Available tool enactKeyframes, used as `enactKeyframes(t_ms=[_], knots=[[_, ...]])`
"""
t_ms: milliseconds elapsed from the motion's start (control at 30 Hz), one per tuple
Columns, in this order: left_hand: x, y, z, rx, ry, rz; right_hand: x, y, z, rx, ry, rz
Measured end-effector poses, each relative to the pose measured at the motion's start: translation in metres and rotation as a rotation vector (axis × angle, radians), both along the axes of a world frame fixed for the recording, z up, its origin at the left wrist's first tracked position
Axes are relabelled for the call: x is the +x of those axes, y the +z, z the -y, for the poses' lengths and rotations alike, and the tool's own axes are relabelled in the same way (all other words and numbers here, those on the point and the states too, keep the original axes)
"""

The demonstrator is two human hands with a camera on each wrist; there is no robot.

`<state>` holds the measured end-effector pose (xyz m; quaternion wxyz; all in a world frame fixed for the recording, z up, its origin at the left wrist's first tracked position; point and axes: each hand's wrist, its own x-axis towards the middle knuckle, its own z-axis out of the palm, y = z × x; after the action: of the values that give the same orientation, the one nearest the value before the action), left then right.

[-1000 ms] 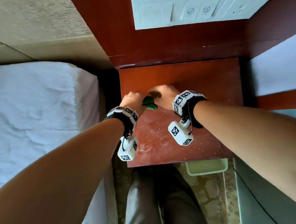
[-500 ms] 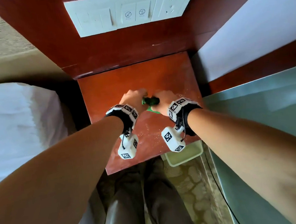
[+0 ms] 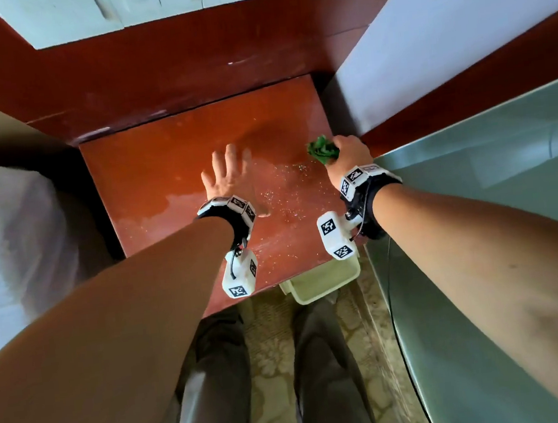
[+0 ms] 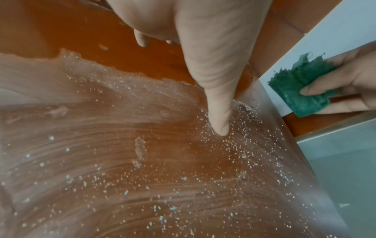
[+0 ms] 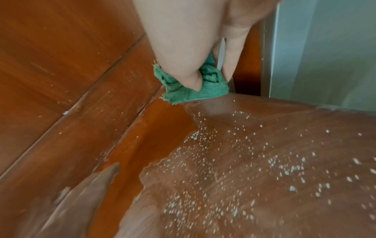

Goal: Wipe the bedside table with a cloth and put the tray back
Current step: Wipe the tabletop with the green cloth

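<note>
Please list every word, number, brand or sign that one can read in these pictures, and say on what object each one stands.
No word, brand or number can be read.
Switch panel on the wall: two round symbols, cut by the picture's edge, too blurred to read.
Wrist bands and wrist cameras: black-and-white square code marks, no letters.
Green cloth: dark stitched lines, not readable as text.

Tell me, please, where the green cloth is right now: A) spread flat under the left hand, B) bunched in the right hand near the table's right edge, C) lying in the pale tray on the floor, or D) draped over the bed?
B: the right hand has its fingers curled round the bunched green cloth at the bedside table's right edge, while the left hand is open and holds nothing.
</note>
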<state>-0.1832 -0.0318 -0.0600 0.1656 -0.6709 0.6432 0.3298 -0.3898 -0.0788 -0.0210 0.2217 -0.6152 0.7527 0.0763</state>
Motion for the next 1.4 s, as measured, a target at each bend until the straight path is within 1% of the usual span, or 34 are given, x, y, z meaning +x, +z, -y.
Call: enactKeyframes(t_ms=[100,200,267,433,533,633,733,800,900,967,1100,1167,1200,1300,1333,1400], knots=[[-0.009,-0.017,-0.011,-0.046,-0.003,0.061,-0.017,-0.014,0.013,-0.073,0.010,0.031],[-0.020,-0.022,-0.021,-0.071,0.059,0.110,-0.030,-0.024,0.027,-0.138,0.122,0.087],[-0.020,-0.019,-0.024,-0.055,0.079,0.129,-0.032,-0.026,0.033,-0.163,0.210,0.098],[-0.034,-0.019,-0.033,0.002,0.187,0.154,-0.046,-0.044,0.046,-0.109,0.361,0.098],[-0.039,-0.022,-0.030,0.081,0.175,0.169,-0.053,-0.053,0.050,-0.106,0.419,0.114],[-0.040,-0.023,-0.029,0.089,0.175,0.185,-0.056,-0.059,0.049,-0.133,0.459,0.141],[-0.040,-0.024,-0.031,0.090,0.174,0.205,-0.063,-0.057,0.039,-0.141,0.516,0.168],[-0.042,-0.022,-0.029,0.092,0.165,0.217,-0.070,-0.055,0.029,-0.141,0.522,0.179],[-0.042,-0.022,-0.027,0.099,0.158,0.229,-0.079,-0.052,0.015,-0.072,0.543,0.195],[-0.041,-0.022,-0.028,0.101,0.159,0.231,-0.084,-0.050,0.010,0.017,0.554,0.180],[-0.042,-0.024,-0.028,0.090,0.149,0.237,-0.087,-0.042,0.009,0.248,0.561,0.079],[-0.041,-0.025,-0.028,0.083,0.153,0.232,-0.084,-0.038,0.011,0.267,0.499,0.096],[-0.041,-0.025,-0.029,0.080,0.154,0.231,-0.083,-0.037,0.012,0.225,0.430,0.134],[-0.041,-0.024,-0.029,0.063,0.146,0.216,-0.074,-0.037,0.024,-0.010,0.226,0.203],[-0.041,-0.024,-0.030,0.058,0.147,0.208,-0.069,-0.037,0.031,-0.063,0.181,0.210],[-0.039,-0.022,-0.031,0.058,0.143,0.200,-0.057,-0.041,0.043,-0.106,0.096,0.195]])
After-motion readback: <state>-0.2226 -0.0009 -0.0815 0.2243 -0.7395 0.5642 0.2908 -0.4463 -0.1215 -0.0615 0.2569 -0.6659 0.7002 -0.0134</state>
